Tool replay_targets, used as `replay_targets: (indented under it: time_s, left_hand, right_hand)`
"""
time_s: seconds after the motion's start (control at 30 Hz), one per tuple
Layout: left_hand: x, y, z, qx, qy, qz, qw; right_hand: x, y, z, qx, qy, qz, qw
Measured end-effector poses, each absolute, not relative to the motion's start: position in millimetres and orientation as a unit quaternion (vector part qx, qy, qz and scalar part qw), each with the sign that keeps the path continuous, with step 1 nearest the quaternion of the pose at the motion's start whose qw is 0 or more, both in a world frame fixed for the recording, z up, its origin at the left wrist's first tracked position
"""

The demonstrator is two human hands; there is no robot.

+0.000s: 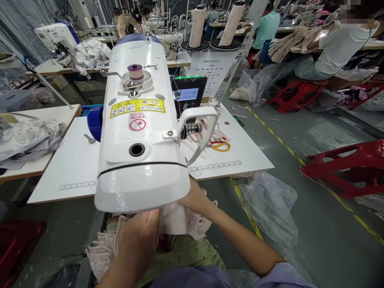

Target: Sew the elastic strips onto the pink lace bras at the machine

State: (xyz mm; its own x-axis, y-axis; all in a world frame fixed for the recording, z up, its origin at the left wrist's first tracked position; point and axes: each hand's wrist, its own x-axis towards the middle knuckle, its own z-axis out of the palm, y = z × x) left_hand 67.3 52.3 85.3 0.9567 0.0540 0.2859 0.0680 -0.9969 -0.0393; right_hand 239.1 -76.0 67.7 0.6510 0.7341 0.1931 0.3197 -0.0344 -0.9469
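Note:
A white sewing machine head (139, 132) fills the middle of the view, seen from above, on a white table (246, 154). Just below its front end my left hand (141, 236) rests on pale pink lace fabric (180, 220), fingers pointing up under the machine. My right hand (195, 198) reaches in from the right and lies on the same fabric, its fingers hidden beneath the machine. The fabric hangs down over my lap.
Yellow-handled scissors (220, 146) and strips of cloth lie on the table right of the machine, behind them a control screen (189, 95). Red stools (351, 166) and plastic bags (270, 200) stand on the floor at right. Other people sit at tables at the back.

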Motion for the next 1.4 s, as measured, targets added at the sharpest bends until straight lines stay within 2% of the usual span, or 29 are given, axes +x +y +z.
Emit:
replay_targets:
  time_s: [0.17, 0.23, 0.37, 0.43, 0.6, 0.7, 0.8, 0.97, 1.03, 1.13, 1.2, 1.27, 1.33, 1.4]
  left_hand:
    - [58.9, 60.7, 79.9, -0.985, -0.066, -0.160, -0.022]
    - [54.6, 63.3, 77.4, -0.980, -0.091, -0.152, -0.095]
    - [52.7, 65.7, 78.2, -0.913, -0.211, -0.093, -0.336]
    - [54.6, 68.0, 82.5, -0.872, -0.243, -0.067, -0.420]
    - [55.0, 75.7, 91.9, -0.840, -0.186, 0.041, -0.508]
    - [45.6, 76.6, 86.8, -0.765, -0.120, 0.105, -0.624]
    - [26.9, 78.3, 80.6, -0.689, -0.155, 0.104, -0.700]
    - [-7.6, 86.8, 93.1, -0.716, -0.258, 0.024, -0.648]
    - [-13.7, 89.2, 100.0, -0.748, -0.258, 0.035, -0.611]
    - [-13.1, 91.5, 98.0, -0.787, -0.241, 0.047, -0.565]
    - [-9.3, 92.0, 86.1, -0.823, -0.243, 0.025, -0.512]
    - [-4.9, 89.7, 67.8, -0.839, -0.282, -0.040, -0.463]
    - [-0.4, 83.0, 47.6, -0.820, -0.323, -0.096, -0.462]
    - [4.1, 72.4, 30.2, -0.792, -0.325, -0.093, -0.509]
  right_hand:
    - [234.7, -72.0, 64.9, -0.685, -0.396, 0.158, 0.591]
    - [231.7, -72.5, 59.8, -0.691, -0.394, 0.147, 0.588]
    - [227.0, -85.5, 44.3, -0.716, -0.359, 0.150, 0.579]
    - [222.3, -95.2, 39.1, -0.738, -0.352, 0.153, 0.556]
    - [186.2, -118.3, 42.9, -0.751, -0.409, 0.199, 0.478]
    - [154.7, -125.7, 49.0, -0.696, -0.455, 0.251, 0.495]
    - [133.8, -120.1, 50.6, -0.651, -0.476, 0.287, 0.516]
    - [125.3, -77.6, 41.0, -0.619, -0.471, 0.360, 0.515]
    - [121.5, -58.4, 34.3, -0.570, -0.382, 0.440, 0.579]
    - [113.2, -41.4, 20.8, -0.477, -0.152, 0.531, 0.684]
    - [108.3, -40.0, 8.5, -0.456, -0.036, 0.508, 0.730]
    - [105.2, -44.8, -5.5, -0.469, 0.006, 0.445, 0.763]
    - [103.3, -52.7, -19.0, -0.514, -0.020, 0.378, 0.770]
    - [101.9, -60.9, -29.3, -0.583, -0.104, 0.321, 0.739]
